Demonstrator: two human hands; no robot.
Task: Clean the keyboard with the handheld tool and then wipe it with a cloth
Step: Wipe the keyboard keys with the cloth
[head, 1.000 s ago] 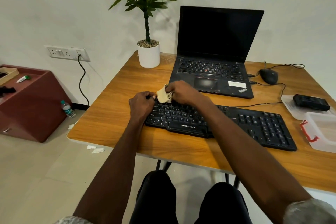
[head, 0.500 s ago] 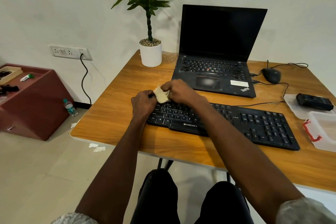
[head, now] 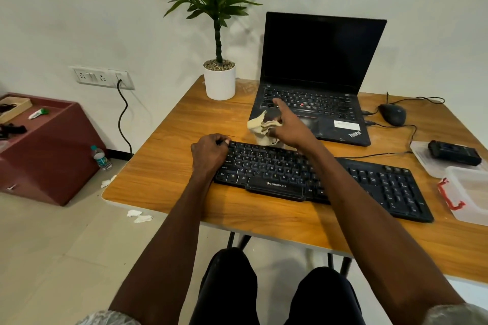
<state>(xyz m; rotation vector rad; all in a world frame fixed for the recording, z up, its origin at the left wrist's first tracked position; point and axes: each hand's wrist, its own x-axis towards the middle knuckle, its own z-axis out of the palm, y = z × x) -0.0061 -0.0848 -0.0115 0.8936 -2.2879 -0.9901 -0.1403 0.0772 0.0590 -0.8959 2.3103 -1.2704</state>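
While bracing the Zebronics keyboard [head: 317, 179], left hand [head: 210, 153] curled; right hand [head: 290, 129] clutched cloth [head: 260, 126], risked brushing the ThinkPad laptop [head: 317, 82] at frame centre.

two bare forearms run up from the bottom edge of the frame, ending in the left hand [head: 210, 153] and the right hand [head: 291, 130], both without gloves or rings. pale, faintly patterned short sleeves [head: 105, 319] show at the lower left and lower right corners. dark trousers [head: 229, 287] cover both knees at the bottom centre.
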